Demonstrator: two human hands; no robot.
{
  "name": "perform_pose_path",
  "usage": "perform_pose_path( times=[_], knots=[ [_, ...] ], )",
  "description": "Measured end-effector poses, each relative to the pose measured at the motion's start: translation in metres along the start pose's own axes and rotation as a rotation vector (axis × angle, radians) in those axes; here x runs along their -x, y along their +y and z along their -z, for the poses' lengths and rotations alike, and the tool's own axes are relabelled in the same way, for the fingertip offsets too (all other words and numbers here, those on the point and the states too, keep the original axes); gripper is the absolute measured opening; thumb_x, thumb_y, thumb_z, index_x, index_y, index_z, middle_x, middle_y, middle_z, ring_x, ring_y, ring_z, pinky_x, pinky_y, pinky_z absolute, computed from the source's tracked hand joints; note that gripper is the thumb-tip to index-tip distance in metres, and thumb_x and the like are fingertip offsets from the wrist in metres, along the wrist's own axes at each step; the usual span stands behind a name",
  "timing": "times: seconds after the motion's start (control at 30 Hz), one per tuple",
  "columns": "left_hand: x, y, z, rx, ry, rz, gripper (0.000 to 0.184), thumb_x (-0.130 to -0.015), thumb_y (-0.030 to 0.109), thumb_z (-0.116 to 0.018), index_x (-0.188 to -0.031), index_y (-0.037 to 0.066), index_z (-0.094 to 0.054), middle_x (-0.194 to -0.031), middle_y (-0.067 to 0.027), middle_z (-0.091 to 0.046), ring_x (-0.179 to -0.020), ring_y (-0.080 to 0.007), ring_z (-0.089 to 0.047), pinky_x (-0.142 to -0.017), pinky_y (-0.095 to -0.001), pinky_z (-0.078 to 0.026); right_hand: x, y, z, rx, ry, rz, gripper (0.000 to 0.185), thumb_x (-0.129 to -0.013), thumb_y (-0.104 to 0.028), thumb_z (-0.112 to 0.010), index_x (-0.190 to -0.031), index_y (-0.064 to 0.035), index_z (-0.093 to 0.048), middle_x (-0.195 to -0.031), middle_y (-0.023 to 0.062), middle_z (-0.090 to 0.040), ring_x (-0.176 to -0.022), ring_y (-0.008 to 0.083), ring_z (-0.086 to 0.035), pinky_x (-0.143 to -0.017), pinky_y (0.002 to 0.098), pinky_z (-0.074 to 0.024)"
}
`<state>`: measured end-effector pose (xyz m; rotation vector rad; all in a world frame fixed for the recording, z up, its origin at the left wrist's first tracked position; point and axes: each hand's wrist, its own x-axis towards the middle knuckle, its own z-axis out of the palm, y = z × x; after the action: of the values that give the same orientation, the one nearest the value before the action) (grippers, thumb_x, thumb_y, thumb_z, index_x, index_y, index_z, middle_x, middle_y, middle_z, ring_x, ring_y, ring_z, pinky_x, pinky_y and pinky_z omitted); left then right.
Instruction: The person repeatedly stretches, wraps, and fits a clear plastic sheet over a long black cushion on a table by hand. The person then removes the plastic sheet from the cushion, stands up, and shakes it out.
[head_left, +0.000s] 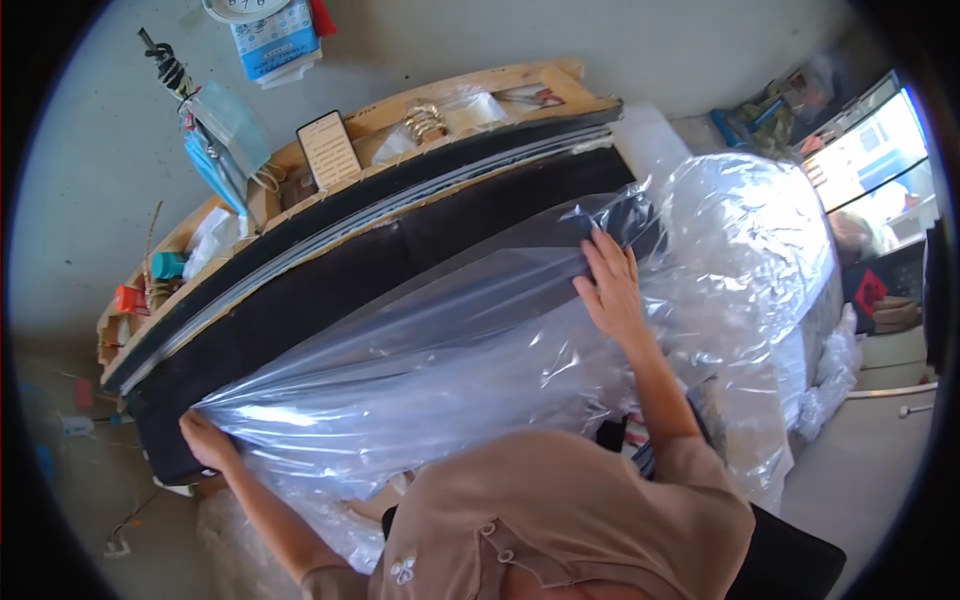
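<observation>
A wide sheet of clear plastic film (430, 360) stretches over my lap and onto the front of a black-topped bench (330, 270). At the bench's left end, my left hand (207, 441) is closed on a gathered corner of the film, and creases fan out from it. My right hand (612, 287) lies on the film towards the right end, its fingers stretched out and slightly apart. Beyond that hand, the film bunches up in shiny folds near a large heap of clear plastic (745, 255).
A long metal strip (380, 225) runs along the bench. Behind it, a wooden shelf (370, 110) holds a phone-like card (328, 150), brass-coloured rings (424, 122) and a teal cap (168, 265). Face masks (222, 150) hang on the wall. Bubble wrap (832, 375) stands at right.
</observation>
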<state>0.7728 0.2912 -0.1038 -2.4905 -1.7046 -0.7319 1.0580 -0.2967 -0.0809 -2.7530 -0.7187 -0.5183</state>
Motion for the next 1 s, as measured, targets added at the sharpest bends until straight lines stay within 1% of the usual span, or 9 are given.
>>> perform_pose_path(
  times=[0.07,0.17,0.23,0.33,0.43,0.63,0.8,0.93,1.0],
  knots=[
    [0.003,-0.002,0.0,0.032,0.008,-0.098,0.026,-0.092,0.027,-0.043,-0.096,0.006,-0.057,-0.095,-0.0141,-0.061,-0.086,-0.0353,-0.058,-0.07,-0.043,-0.045,-0.002,0.013,-0.002,-0.133,0.342,-0.192,0.042,-0.082,-0.024,-0.056,-0.119,-0.0055,-0.05,-0.114,0.011,-0.053,-0.108,0.0311,-0.048,-0.091,0.0437,-0.0353],
    [0.004,0.002,0.003,0.019,0.033,-0.154,0.025,-0.092,0.027,-0.043,-0.096,0.006,-0.057,-0.096,-0.0129,-0.061,-0.085,-0.0346,-0.058,-0.069,-0.0422,-0.046,-0.031,-0.014,0.005,-0.157,-0.07,-0.02,0.025,-0.08,-0.015,-0.058,-0.101,-0.0027,-0.057,-0.088,0.0097,-0.058,-0.083,0.029,-0.056,-0.07,0.0393,-0.0445],
    [0.002,0.0,0.002,0.014,0.036,-0.142,0.027,-0.092,0.029,-0.043,-0.098,0.007,-0.057,-0.098,-0.012,-0.061,-0.086,-0.0338,-0.058,-0.069,-0.0416,-0.046,-0.042,-0.009,-0.012,-0.261,-0.074,-0.092,0.016,-0.079,-0.016,-0.06,-0.088,-0.0032,-0.057,-0.085,0.0096,-0.057,-0.077,0.028,-0.056,-0.065,0.0367,-0.0458],
    [0.004,0.001,0.003,0.014,0.02,-0.093,0.026,-0.092,0.028,-0.043,-0.099,0.008,-0.057,-0.097,-0.0119,-0.061,-0.087,-0.0332,-0.058,-0.069,-0.041,-0.046,-0.062,-0.028,-0.001,-0.312,0.536,0.149,0.028,-0.078,-0.025,-0.061,-0.099,-0.0081,-0.053,-0.106,0.0102,-0.055,-0.094,0.0312,-0.054,-0.079,0.0439,-0.0433],
    [0.003,-0.003,0.001,0.015,0.025,-0.129,0.026,-0.092,0.028,-0.043,-0.1,0.008,-0.057,-0.097,-0.0115,-0.061,-0.086,-0.0326,-0.058,-0.07,-0.0404,-0.046,-0.059,-0.032,0.005,0.079,-0.005,0.14,0.053,-0.078,-0.038,-0.06,-0.121,-0.0096,-0.048,-0.133,0.0129,-0.038,-0.124,0.031,-0.033,-0.1,0.0554,-0.0204],
    [0.002,-0.003,0.001,0.102,0.042,-0.17,0.026,-0.092,0.025,-0.045,-0.099,0.004,-0.06,-0.097,-0.0131,-0.062,-0.086,-0.0316,-0.059,-0.071,-0.0377,-0.046,-0.004,-0.003,0.007,0.071,-0.028,-0.147,0.044,-0.083,-0.032,-0.055,-0.116,-0.0043,-0.052,-0.132,0.0131,-0.041,-0.122,0.0296,-0.038,-0.1,0.0533,-0.0224],
    [-0.002,-0.034,0.014,0.211,0.043,-0.344,0.022,-0.09,0.017,-0.051,-0.096,-0.002,-0.06,-0.092,-0.0174,-0.061,-0.084,-0.0319,-0.059,-0.074,-0.0363,-0.046,-0.063,-0.02,-0.026,0.06,-0.049,0.061,0.05,-0.085,-0.037,-0.05,-0.12,-0.0008,-0.048,-0.133,0.0138,-0.04,-0.125,0.0295,-0.035,-0.103,0.0482,-0.0233],
    [0.029,-0.117,0.032,0.05,0.097,-0.186,0.027,-0.093,0.021,-0.045,-0.101,-0.001,-0.057,-0.1,-0.0173,-0.06,-0.089,-0.0331,-0.058,-0.075,-0.038,-0.046,-0.034,-0.043,-0.02,-0.016,-0.212,0.073,0.057,-0.085,-0.04,-0.05,-0.126,-0.0007,-0.044,-0.139,0.012,-0.033,-0.129,0.0265,-0.028,-0.103,0.0539,-0.0177],
    [0.043,-0.113,0.042,-0.005,0.089,-0.096,0.031,-0.095,0.025,-0.039,-0.107,0.0,-0.052,-0.104,-0.0186,-0.058,-0.089,-0.0365,-0.057,-0.074,-0.0409,-0.046,-0.049,-0.039,-0.029,-0.037,-0.113,0.004,0.045,-0.082,-0.033,-0.054,-0.117,-0.0034,-0.052,-0.133,0.0091,-0.041,-0.113,0.0244,-0.043,-0.093,0.0452,-0.0312]
  ],
)
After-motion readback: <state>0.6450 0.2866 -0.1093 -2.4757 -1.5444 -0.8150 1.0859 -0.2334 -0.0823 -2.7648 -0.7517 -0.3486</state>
